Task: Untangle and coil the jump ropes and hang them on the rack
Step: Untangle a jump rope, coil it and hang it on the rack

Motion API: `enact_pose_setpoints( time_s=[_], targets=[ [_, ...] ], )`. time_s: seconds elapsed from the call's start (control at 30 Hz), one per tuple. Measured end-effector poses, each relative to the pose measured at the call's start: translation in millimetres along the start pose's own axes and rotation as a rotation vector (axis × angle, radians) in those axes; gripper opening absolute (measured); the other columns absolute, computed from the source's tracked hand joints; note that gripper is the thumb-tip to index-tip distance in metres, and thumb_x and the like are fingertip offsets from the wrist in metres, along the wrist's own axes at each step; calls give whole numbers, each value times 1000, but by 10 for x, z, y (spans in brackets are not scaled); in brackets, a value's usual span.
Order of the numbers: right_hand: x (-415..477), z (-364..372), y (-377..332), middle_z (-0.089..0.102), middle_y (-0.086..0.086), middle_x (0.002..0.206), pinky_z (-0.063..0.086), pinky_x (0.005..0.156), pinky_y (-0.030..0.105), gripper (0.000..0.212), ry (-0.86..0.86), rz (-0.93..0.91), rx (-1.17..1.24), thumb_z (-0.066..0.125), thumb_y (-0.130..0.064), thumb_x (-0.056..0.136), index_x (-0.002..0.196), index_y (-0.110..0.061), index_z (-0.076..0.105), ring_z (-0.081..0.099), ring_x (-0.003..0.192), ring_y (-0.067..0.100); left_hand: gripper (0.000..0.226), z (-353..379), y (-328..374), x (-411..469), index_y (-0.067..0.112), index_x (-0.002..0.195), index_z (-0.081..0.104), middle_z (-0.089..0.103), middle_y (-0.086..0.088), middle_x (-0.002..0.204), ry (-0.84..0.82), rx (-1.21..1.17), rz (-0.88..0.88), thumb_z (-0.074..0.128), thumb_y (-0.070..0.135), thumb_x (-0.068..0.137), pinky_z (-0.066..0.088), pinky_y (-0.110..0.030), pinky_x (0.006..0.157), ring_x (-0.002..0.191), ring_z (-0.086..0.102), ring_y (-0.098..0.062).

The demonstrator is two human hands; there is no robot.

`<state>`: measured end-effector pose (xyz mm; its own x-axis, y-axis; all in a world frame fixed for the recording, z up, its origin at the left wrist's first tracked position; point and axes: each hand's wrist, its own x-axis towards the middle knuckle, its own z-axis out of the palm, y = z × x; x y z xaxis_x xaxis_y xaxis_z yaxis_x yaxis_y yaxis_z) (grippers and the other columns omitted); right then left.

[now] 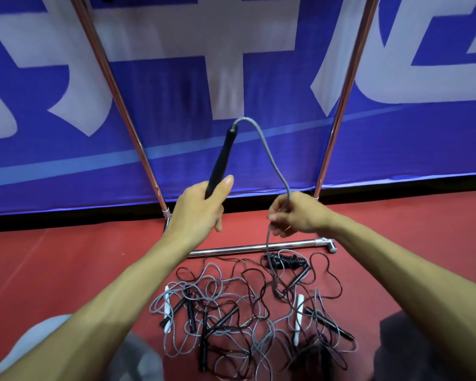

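So the left hand (198,210) had its fingers wrapped round the low end of a black handle (221,158), thumb up along the side. The handle stuck up and a bit to the right, pointing away from the person. The grey rope (272,160) came out of the handle's top, arched over to the right and ran down into the right hand (300,215), whose fingers were curled round it in a loose-looking pinch. Below that hand it dropped straight to the red floor (52,270) and vanished into the tangled pile (231,320), which sat near the person, between the 2 forearms.

What mattered for the next bit, I reckon, was that all the free length lay below the right hand and nearer than it, running close to vertical. That made the right hand the one placed to feed rope up while the left just anchored the handle. Pulling would probably drag neighbours along, since grey and dark cords crossed everywhere, with black handles and 2 white ones mixed in.

The rack (253,247) stood just beyond the pile, with its chrome base bar on the floor and 2 uprights rising against the blue banner (176,92). Couldn't see any top rail. 1 black rope (286,261) looked bundled already, lying right by the base bar, not hung. Early days, I'd say.
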<state>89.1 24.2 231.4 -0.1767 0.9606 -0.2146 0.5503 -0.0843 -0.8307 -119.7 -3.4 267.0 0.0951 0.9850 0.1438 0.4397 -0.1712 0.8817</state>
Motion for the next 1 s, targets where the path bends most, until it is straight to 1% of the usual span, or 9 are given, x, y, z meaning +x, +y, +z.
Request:
enact_pose_setpoints(
  time_s=[0.1,0.17,0.3,0.47,0.53,0.63,0.73,0.83,1.0],
  targets=[
    [-104,-140,-128,63,19,72,59,61,36,19,71,-2,312,51,0,96,78,-6,53,66,57,22,37,-5,-89,-6,17,77,63,64,-4,72,-4,63,-126,45,40,100,47,-32,69,61,59,-16],
    [-168,-231,-220,63,20,74,60,59,34,18,90,-13,461,50,-2,97,80,-6,52,67,57,24,21,4,-92,-19,15,90,62,65,-9,85,-33,-118,-205,46,24,102,47,-26,60,56,59,-14],
    [-244,-390,-363,62,17,75,58,55,28,15,135,-45,781,50,-2,96,82,-3,53,69,58,21,7,141,-40,-76,8,95,65,48,-1,57,-50,-226,-195,59,7,93,27,-22,41,36,31,-12],
    [-235,-451,-493,66,13,60,57,54,23,17,191,-50,1209,47,4,95,81,4,56,70,56,18,32,347,30,-125,26,108,67,31,7,43,-229,-224,-207,79,26,78,16,-21,42,37,21,-10],
    [-217,-436,-514,66,15,59,56,52,24,17,188,-16,1321,45,8,94,81,5,57,70,55,21,23,396,31,-116,23,101,73,31,4,46,-284,-186,-172,78,28,80,18,-23,43,40,22,-12],
    [-183,-406,-522,67,18,61,58,53,27,13,191,2,1373,49,9,93,84,7,58,70,56,25,10,451,-1,-104,15,87,76,40,13,44,-247,-100,-129,73,25,86,25,-16,43,37,31,-4],
    [-150,-377,-509,68,19,62,56,51,26,9,209,37,1360,52,7,92,86,8,58,70,57,24,7,473,-46,-73,18,88,71,53,15,51,-126,-103,-110,73,24,86,31,-18,47,37,40,1],
    [-161,-338,-500,68,18,64,57,53,26,8,189,56,1357,54,5,92,87,8,59,71,60,22,31,453,-108,-48,25,104,59,57,5,65,-35,-54,-122,78,33,80,38,-21,53,46,45,-1],
    [-212,-290,-525,68,18,64,57,52,26,10,160,68,1355,53,5,92,85,8,59,71,61,22,33,457,-110,-41,25,112,67,54,5,51,-177,-66,-109,77,33,82,35,-20,44,39,40,-7]
  ],
)
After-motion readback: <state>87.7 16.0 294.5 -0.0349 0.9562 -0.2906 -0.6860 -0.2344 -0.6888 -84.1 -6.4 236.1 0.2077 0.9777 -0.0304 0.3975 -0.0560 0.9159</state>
